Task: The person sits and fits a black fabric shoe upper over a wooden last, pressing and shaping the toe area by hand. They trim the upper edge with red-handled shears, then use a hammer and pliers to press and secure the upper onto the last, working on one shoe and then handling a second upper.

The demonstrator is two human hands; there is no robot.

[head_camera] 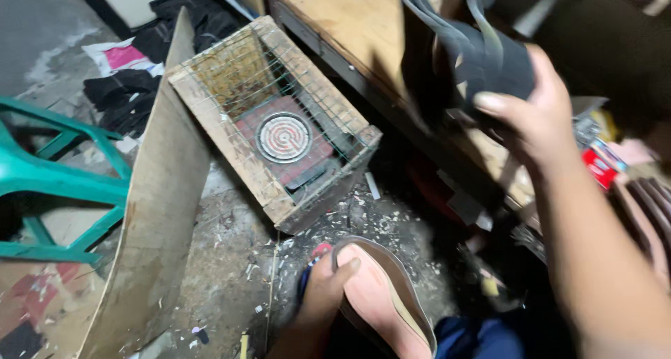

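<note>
My left hand (pixel 323 289) grips a flat shoe sole (pixel 381 299), pinkish on its face with a brown edge, low in the middle of the view above the dusty floor. My right hand (pixel 535 114) is raised at the upper right and holds dark strap pieces of a sandal upper (pixel 482 52) over the wooden workbench (pixel 356 20). The two hands are well apart. My right forearm crosses the lower right corner.
A wooden box with wire mesh (pixel 272 114) sits on the floor and holds a round coil heater (pixel 283 137) on a red base. A long board (pixel 157 191) leans at left beside a green plastic chair (pixel 49 177). Scraps litter the floor.
</note>
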